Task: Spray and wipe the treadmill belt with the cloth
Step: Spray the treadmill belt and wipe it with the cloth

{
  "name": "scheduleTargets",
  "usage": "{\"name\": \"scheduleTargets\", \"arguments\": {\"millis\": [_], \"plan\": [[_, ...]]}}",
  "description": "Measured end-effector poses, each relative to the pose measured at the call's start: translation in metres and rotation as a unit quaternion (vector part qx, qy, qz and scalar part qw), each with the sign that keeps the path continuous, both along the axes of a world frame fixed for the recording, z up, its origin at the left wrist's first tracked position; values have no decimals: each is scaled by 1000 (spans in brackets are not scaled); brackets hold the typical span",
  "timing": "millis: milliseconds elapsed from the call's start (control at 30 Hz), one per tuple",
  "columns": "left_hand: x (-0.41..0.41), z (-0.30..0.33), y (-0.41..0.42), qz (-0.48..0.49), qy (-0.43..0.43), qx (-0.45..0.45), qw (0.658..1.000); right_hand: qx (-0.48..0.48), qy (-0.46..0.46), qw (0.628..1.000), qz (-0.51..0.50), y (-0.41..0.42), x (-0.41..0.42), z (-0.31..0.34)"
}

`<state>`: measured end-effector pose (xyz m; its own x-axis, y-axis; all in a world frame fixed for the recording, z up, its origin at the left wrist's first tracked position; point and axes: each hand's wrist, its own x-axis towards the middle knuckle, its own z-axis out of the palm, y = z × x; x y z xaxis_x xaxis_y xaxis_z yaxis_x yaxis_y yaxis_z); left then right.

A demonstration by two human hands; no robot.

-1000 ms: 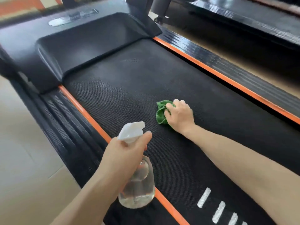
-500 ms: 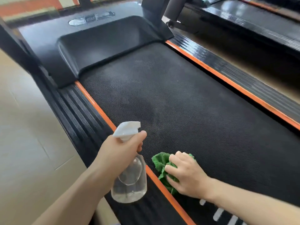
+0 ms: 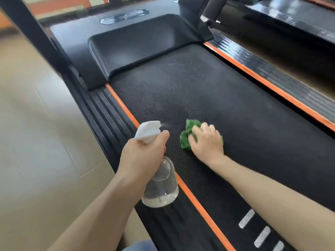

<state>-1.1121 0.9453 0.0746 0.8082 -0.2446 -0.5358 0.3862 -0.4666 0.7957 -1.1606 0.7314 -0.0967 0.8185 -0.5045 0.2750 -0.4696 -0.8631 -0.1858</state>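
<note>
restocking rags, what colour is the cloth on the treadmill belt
Green, under the right hand; the cloth shows best in the head view.

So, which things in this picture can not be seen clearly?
Head view only:
- Crumpled green cloth: mostly hidden under the right hand, which is motion-blurred.
- Clear plastic spray bottle: trigger and neck hidden by the left hand.
- Black textured treadmill belt: near end cut off by the frame's bottom edge.

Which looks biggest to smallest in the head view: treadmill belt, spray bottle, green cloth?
1. treadmill belt, by far.
2. spray bottle, though it is nearer the camera.
3. green cloth, mostly hidden under the right hand, so its true size is unsure.
</note>
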Motion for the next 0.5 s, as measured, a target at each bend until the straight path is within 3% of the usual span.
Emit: {"name": "scheduleTargets", "arguments": {"millis": [200, 333, 400, 500], "plan": [[7, 4, 6, 1, -9, 3, 1000, 22, 43, 972, 230, 32, -140, 13], [9, 1, 8, 7, -9, 4, 1000, -49, 47, 938, 341, 4, -121, 14], [12, -1, 8, 9, -14, 10, 1000, -59, 24, 943, 325, -13, -84, 6], [14, 0, 5, 10, -26, 6, 1000, -42, -20, 986, 159, -38, -3, -5]]}}
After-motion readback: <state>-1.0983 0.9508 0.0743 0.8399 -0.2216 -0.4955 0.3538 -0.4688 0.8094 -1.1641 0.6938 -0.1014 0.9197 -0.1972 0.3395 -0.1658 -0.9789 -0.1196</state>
